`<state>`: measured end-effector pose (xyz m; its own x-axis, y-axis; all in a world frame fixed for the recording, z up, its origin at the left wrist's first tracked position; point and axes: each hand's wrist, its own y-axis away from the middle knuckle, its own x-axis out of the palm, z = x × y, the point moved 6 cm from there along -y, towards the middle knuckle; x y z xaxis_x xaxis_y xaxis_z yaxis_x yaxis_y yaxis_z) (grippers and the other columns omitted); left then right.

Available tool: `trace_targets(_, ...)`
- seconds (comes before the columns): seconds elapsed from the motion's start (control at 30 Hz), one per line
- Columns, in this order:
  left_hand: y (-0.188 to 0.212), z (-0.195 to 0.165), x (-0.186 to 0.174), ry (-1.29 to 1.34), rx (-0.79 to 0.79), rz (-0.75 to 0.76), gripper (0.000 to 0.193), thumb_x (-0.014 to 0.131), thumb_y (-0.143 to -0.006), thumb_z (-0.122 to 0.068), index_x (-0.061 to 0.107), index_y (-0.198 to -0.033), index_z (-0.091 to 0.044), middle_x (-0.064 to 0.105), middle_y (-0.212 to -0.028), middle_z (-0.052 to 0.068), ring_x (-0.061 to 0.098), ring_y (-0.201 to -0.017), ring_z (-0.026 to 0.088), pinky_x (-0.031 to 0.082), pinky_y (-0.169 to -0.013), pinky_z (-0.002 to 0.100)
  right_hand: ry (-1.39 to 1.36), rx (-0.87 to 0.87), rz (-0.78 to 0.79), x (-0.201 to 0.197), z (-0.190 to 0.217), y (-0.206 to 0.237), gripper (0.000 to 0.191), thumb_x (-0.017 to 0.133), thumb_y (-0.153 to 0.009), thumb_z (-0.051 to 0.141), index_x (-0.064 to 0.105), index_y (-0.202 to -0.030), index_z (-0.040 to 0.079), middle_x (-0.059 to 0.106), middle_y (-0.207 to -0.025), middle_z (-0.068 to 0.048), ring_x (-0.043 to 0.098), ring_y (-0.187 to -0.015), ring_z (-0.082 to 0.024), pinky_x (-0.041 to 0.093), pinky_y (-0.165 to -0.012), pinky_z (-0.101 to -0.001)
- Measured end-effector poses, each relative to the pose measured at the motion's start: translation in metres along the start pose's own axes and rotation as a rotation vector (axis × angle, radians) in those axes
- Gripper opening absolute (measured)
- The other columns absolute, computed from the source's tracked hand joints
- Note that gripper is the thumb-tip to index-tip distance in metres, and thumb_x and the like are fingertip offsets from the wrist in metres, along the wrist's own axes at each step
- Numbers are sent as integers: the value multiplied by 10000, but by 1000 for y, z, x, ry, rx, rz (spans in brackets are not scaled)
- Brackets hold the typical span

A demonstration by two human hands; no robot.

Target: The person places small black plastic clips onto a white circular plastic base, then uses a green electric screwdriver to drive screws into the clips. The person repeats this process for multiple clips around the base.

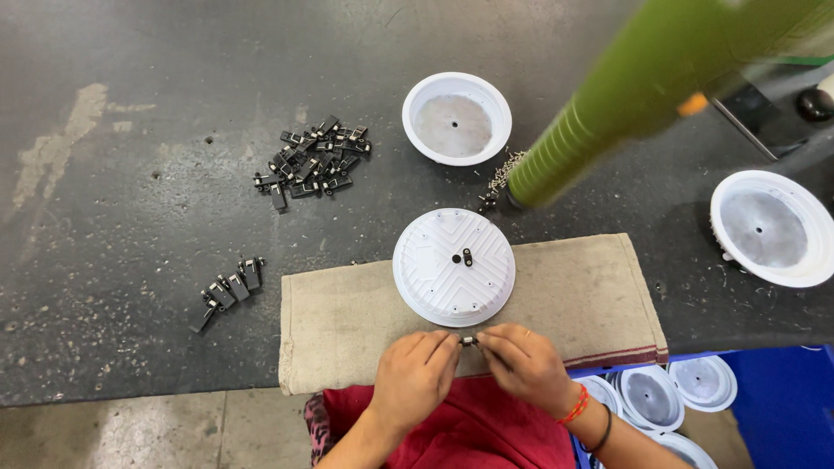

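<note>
Held part: small black metal clip [469, 341], pinched between the fingertips of both hands, just at 6 o'clock of the white disc, over the cloth's near edge; too small to make out its details.
Left hand [415, 375]: fingers curled in, tips closed on the clip's left end.
Right hand [524, 365]: fingers narrowed on the clip's right end; red thread band and dark bangle at the wrist.
White disc: round white plastic lamp back [453, 267] with chevron ribs, lying flat on the beige cloth mat [347, 321], one black clip near its centre.
Bench [130, 191]: dark grey, scuffed.
10 o'clock of the disc: heap of black clips [311, 161].
9 o'clock: short row of black clips [228, 291].
12 o'clock: white round bowl-shaped housing [457, 118].
3 o'clock: second white housing [771, 227].
1 o'clock: green ribbed power tool [608, 104], blurred, beside loose small screws [504, 171].
</note>
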<state>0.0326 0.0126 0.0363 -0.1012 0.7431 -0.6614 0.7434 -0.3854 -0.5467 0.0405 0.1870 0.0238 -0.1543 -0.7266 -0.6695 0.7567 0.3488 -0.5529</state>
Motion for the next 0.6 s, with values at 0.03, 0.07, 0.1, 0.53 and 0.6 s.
trace_targets(0.03,1,-1,-1,-22,55,-4,154,734,-887,-103,707,-1016,-23,722,-978,84,686,-808,244,559,-706,378,41,-61,-16,-1,3,0,230,750,-811,-15,677,-1029,6,712,-984,-124,720,-876,-286,595,-742,-360)
trace_targets(0.07,2,-2,0,-35,97,14,168,720,-880,-104,703,-1024,-20,719,-990,91,689,-813,244,558,-705,377,34,-73,5,0,4,1,241,738,-805,-25,680,-1037,-2,713,-988,-129,723,-880,-286,598,-744,-359)
trace_targets(0.1,3,-3,0,-49,139,31,182,705,-872,-105,699,-1032,-17,716,-1001,98,691,-818,244,558,-704,377,28,-85,27,0,4,2,253,727,-798,-35,683,-1046,-9,714,-993,-134,725,-885,-285,602,-747,-358)
trace_targets(0.53,17,46,38,507,-792,418,192,652,-938,-200,763,-945,-44,724,-707,84,666,-607,171,517,-587,310,-714,875,343,32,-63,22,215,711,-936,134,774,-1085,-6,765,-858,-44,688,-741,-89,588,-680,-268)
trace_targets(0.6,20,48,43,830,-886,299,218,641,-964,-208,755,-956,-23,732,-753,63,655,-640,126,503,-595,281,-718,883,296,32,-56,26,250,713,-907,108,731,-1134,4,757,-905,-26,671,-777,-77,571,-691,-248)
